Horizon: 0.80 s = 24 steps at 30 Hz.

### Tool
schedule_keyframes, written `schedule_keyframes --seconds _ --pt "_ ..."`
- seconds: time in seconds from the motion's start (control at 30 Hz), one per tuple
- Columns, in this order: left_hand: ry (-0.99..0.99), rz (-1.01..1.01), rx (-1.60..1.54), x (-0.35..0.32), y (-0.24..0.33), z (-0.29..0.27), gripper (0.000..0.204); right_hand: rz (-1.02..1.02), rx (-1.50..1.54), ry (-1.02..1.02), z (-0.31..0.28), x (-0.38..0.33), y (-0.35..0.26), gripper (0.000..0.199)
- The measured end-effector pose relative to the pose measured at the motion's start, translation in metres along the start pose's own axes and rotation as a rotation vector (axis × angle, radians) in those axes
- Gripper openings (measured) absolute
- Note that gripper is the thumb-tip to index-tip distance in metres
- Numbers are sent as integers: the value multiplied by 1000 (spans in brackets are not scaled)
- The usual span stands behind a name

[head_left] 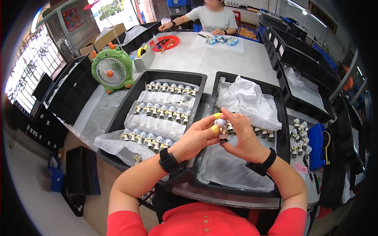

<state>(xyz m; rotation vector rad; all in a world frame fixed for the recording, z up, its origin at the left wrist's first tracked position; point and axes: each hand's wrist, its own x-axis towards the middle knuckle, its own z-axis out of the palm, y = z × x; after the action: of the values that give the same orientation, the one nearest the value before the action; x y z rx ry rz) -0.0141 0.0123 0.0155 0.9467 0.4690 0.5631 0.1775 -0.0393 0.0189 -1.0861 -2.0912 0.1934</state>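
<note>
Head view: black crates (67,94) line the left side of the frame, some holding white wrapping. Next, upper left, a green cartoon-shaped fan (112,70) with orange details stands on the table. Left of centre is a black tray (173,73), lined with white sheets and carrying separate rows of small pale-haired figurines (161,112). Beyond it, top centre-left, a red plate (167,43) holds tools. Left hand (195,139), mid-frame, is nearly closed, its yellow-covered thumb and index pinching a single figurine (223,131). That figurine is upright at frame centre, between both hands, clear of the trays. At top centre a co-worker (214,19) sits across the table, one hand near some blue-and-white pieces (222,40). Right hand (245,137) is half open, curved round the figurine's other side, thumb near its feet; can't tell how firmly it grips. Below and behind it, a second black tray (232,189) has crumpled white paper (248,100) at the far end and more figurines partly hidden by the hand. Further right, a loose cluster of figurines (299,137) lies on the table beside a blue case (316,147).
</note>
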Motion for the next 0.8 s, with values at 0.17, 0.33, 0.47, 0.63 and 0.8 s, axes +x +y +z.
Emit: schedule_keyframes --seconds 0.17,0.33,0.47,0.63,0.8 --pt "-5 4 -106 0 -2 -5 42 -17 77 29 1 0 4 89" --pt "-8 58 -85 0 -4 -6 41 19 127 61 6 -6 7 94" --pt "2 84 -120 -2 -5 -5 37 33 111 28 3 -4 5 97" --pt "24 100 -133 -6 -5 -2 34 98 169 22 5 -6 4 87" --pt "58 93 -144 -4 -11 -7 31 15 100 37 4 -4 2 78"
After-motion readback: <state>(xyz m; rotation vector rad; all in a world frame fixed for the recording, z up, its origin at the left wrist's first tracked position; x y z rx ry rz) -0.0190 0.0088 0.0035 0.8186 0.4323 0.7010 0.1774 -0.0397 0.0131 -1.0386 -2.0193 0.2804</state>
